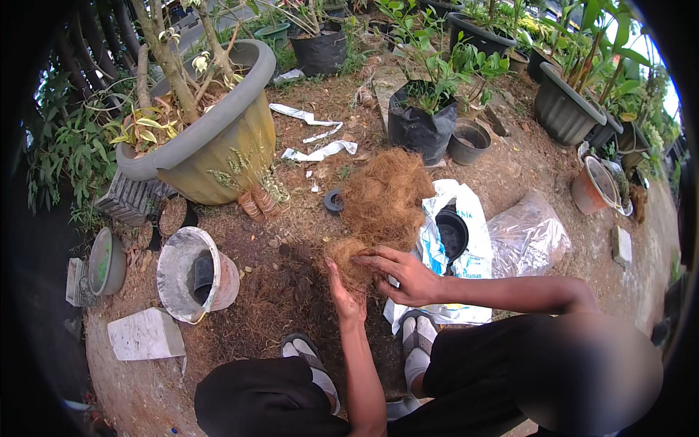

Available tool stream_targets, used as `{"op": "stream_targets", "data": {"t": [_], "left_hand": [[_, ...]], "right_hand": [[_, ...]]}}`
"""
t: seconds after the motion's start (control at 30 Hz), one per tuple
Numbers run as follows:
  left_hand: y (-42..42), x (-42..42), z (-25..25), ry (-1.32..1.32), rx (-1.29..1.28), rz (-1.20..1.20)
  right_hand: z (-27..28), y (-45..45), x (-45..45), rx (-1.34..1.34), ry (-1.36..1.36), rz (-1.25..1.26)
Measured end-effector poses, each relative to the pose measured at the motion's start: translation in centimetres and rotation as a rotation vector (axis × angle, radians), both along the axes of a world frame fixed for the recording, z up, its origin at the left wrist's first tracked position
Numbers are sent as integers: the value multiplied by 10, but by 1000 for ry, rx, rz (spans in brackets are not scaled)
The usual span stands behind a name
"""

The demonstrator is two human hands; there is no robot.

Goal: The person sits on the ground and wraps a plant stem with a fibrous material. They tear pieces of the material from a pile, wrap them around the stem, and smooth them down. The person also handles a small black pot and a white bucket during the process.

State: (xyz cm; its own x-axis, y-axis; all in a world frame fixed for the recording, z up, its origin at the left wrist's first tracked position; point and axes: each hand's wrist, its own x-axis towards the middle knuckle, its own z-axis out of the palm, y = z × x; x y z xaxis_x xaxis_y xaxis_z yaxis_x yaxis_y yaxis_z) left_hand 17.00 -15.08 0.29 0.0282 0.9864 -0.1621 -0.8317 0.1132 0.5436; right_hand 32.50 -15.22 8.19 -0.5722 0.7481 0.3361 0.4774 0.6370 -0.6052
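Observation:
A wad of brown coconut fibre (345,261) rests in my left hand (347,297), whose palm is turned inward with the thumb side up. My right hand (407,276) presses its fingers against the wad from the right; soil darkens those fingertips. Just beyond both hands lies a large loose heap of coconut fibre (385,196) on the ground. To the right of the heap a white printed plastic sack (475,251) is spread out, with a black plastic pot (452,235) lying in its mouth. Dark soil (295,306) mixed with loose fibres covers the ground below my hands.
On the left stand a stained bucket (229,273) holding a small black pot (203,277), a white block (144,336) and a big planter (235,142). A clear plastic bag (529,235) lies right of the sack. Beyond are a black polybag plant (420,128) and a small pot (468,143).

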Motion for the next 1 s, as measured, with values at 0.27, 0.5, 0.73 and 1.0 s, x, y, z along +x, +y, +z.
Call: {"op": "stream_targets", "data": {"t": [0.27,0.5,0.73,1.0], "left_hand": [[-4,15,3,193,-9,150],[-12,15,-44,1319,429,560],[-11,17,-56,1033,359,500],[-14,22,-42,1051,448,592]], "right_hand": [[9,-13,-32,-229,134,-431],[2,-8,-40,-341,218,-488],[-9,-3,-37,-356,163,-393],[3,5,-27,-472,231,-247]]}}
